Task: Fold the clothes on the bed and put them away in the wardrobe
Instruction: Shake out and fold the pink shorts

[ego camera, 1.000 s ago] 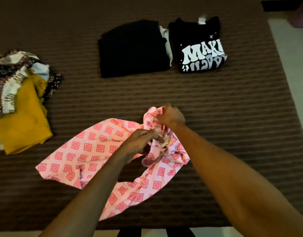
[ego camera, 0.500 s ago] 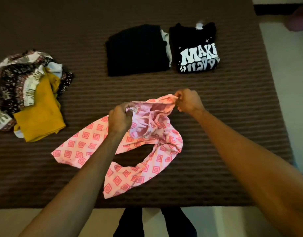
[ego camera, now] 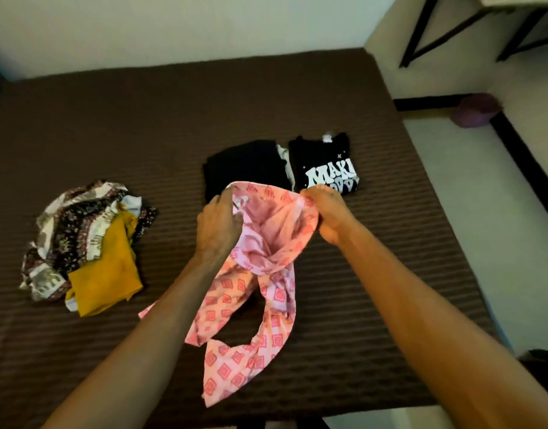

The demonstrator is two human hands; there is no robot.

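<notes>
A pink garment with red square print hangs in the air over the brown bed. My left hand grips its top edge on the left, and my right hand grips the top edge on the right. The opening is stretched between them, and the two legs dangle down, twisted, with their ends touching the bed. Behind it lie a folded black garment and a folded black T-shirt with white lettering. To the left sits an unfolded heap with a patterned cloth and a mustard-yellow garment.
A pale wall runs behind the bed. To the right is a light floor with a black border and a purple object in the corner. Black metal furniture legs stand at the top right.
Both hands have lifted the pink garment off the bed and pulled its top edge apart. My view has risen, showing the wall and the floor at the right.
</notes>
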